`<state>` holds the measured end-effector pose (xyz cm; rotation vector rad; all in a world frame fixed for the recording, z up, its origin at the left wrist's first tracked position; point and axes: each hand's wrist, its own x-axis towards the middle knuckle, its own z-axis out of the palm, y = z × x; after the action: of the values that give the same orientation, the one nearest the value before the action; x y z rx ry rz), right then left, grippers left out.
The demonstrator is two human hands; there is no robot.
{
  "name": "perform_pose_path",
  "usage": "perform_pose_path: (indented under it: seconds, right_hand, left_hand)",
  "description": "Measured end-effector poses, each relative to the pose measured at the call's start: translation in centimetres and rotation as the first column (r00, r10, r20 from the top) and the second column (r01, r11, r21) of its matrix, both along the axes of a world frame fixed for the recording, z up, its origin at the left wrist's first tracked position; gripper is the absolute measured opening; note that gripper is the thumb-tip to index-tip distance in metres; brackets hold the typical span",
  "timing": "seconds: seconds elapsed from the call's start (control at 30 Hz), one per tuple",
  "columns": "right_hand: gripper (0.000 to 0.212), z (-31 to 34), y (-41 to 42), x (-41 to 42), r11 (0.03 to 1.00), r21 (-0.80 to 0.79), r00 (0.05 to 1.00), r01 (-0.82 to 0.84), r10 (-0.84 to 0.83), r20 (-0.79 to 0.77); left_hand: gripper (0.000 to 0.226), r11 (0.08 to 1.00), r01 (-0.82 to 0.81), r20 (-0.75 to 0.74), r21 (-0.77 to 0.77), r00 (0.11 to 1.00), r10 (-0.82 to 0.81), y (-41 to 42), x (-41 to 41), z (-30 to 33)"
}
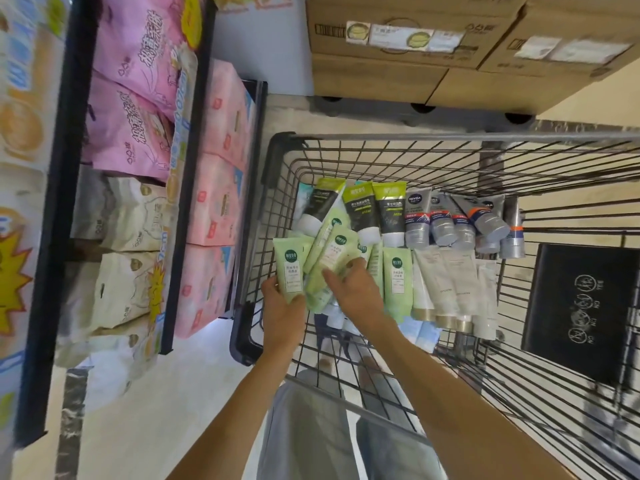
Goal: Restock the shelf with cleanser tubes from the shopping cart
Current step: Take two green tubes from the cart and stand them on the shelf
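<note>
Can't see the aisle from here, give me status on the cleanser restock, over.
Left hand shut on one light green tube. Right hand gripping more green tubes in cart. Nothing blocking.

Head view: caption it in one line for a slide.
Both hands, left hand and right hand, gather light green cleanser tubes inside the wire shopping cart.

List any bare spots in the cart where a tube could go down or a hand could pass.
Bare mesh along the cart's far wall, beyond the dark-green tubes and grey tubes. More bare mesh at the near right, between the beige tubes and the black flap. Crowded: near-left corner, where both hands, left and right, hold light-green tubes.
</note>
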<state>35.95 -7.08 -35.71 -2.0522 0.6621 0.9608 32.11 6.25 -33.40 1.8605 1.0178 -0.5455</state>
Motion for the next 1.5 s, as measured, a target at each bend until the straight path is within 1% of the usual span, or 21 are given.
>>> perform_pose_path:
  seconds: [0.13, 0.2, 0.27, 0.33, 0.4, 0.47, 0.5, 0.57, 0.63, 0.67, 0.77, 0.8, 0.87, 0.93, 1.0, 1.1, 1.17, 1.33, 1.5]
  right_hand:
    - [0.083, -0.6, 2.5, 1.3, 0.987, -0.096, 0.988, 0.127, -0.134, -0.073]
    - [0.088, -1.2, 3.1, 1.7, 0.975, -0.116, 0.976, 0.189, -0.199, -0.085]
    - [0.089, -1.9, 3.3, 1.9, 0.966, -0.105, 0.964, 0.238, -0.248, -0.094]
    - [0.083, -2.6, 3.1, 1.8, 0.954, -0.079, 0.95, 0.29, -0.297, -0.102]
    - [0.076, -3.3, 2.5, 1.2, 0.942, -0.017, 0.939, 0.335, -0.335, -0.08]
    - [0.066, -3.4, 1.7, 0.8, 0.943, 0.035, 0.944, 0.33, -0.329, -0.042]
    - [0.059, -3.1, 1.2, 0.7, 0.945, 0.053, 0.946, 0.323, -0.321, -0.048]
    - [0.035, -2.6, 0.2, 0.2, 0.943, 0.091, 0.946, 0.32, -0.313, -0.089]
    - [0.024, -2.6, -0.9, -0.5, 0.933, 0.137, 0.941, 0.332, -0.319, -0.112]
    - [0.02, -2.6, -1.5, -1.0, 0.927, 0.157, 0.938, 0.34, -0.323, -0.122]
    - [0.03, -1.9, -3.3, -2.4, 0.9, 0.208, 0.923, 0.382, -0.36, -0.137]
    - [0.028, -1.6, -3.8, -2.9, 0.907, 0.202, 0.929, 0.37, -0.355, -0.108]
    - [0.023, -0.7, -4.7, -3.6, 0.94, 0.176, 0.956, 0.294, -0.291, -0.043]
    - [0.018, 0.6, -5.5, -4.0, 0.947, 0.168, 0.961, 0.274, -0.275, -0.017]
    - [0.021, 2.3, -6.2, -4.5, 0.951, 0.171, 0.963, 0.259, -0.268, 0.029]
    - [0.033, 6.6, -6.9, -4.9, 0.946, 0.197, 0.953, 0.258, -0.283, 0.108]
    - [0.032, 9.7, -7.2, -5.3, 0.944, 0.194, 0.943, 0.267, -0.297, 0.149]
    - [0.038, 17.0, -7.4, -6.2, 0.95, 0.191, 0.925, 0.247, -0.29, 0.246]
    - [0.03, 23.0, -7.4, -7.3, 0.966, 0.241, 0.914, 0.098, -0.183, 0.362]
  left_hand:
    - [0.045, 1.0, 0.013, 0.014, 0.0, 1.0, -0.013, 0.2, -0.2, -0.4]
    - [0.043, 1.0, 0.014, 0.025, 0.002, 1.0, -0.014, 0.2, -0.2, -0.5]
    - [0.04, 1.0, 0.021, 0.039, 0.011, 0.999, -0.021, 0.2, -0.3, -0.6]
    - [0.039, 1.0, 0.025, 0.05, 0.011, 0.998, -0.025, 0.2, -0.6, -0.7]
    - [0.041, 0.999, 0.031, 0.06, 0.013, 0.998, -0.032, 0.4, -0.8, -0.9]
    - [0.042, 0.999, 0.042, 0.053, 0.025, 0.998, -0.043, 0.5, -1.0, -1.2]
    - [0.041, 0.999, 0.039, 0.044, 0.019, 0.998, -0.04, 0.5, -1.1, -1.2]
    - [0.041, 1.0, 0.028, 0.03, -0.001, 0.999, -0.028, 0.5, -1.2, -1.1]
    - [0.04, 0.999, 0.035, 0.013, -0.016, 0.999, -0.035, 0.5, -1.3, -0.9]
    - [0.04, 0.999, 0.041, 0.01, -0.025, 0.999, -0.041, 0.4, -1.3, -0.8]
    - [0.04, 0.996, 0.081, 0.022, -0.046, 0.997, -0.081, 0.3, -1.3, -0.4]
    - [0.039, 0.994, 0.096, 0.029, -0.045, 0.995, -0.095, 0.2, -1.3, -0.2]
    - [0.036, 0.99, 0.139, 0.048, -0.03, 0.989, -0.137, -0.1, -1.2, 0.5]
    - [0.032, 0.985, 0.172, 0.073, -0.03, 0.983, -0.17, -0.4, -1.3, 1.2]
    - [0.03, 0.982, 0.179, 0.11, -0.056, 0.979, -0.172, -0.6, -1.4, 2.5]
    - [0.026, 0.983, 0.144, 0.177, -0.114, 0.977, -0.122, -0.9, -1.7, 5.4]
    - [0.023, 0.982, 0.121, 0.223, -0.145, 0.971, -0.087, -1.1, -1.9, 8.0]
    - [0.023, 0.979, 0.056, 0.289, -0.195, 0.957, 0.003, -0.7, -2.7, 13.8]
    - [0.037, 0.969, -0.006, 0.352, -0.248, 0.931, 0.096, -0.3, -4.3, 19.1]
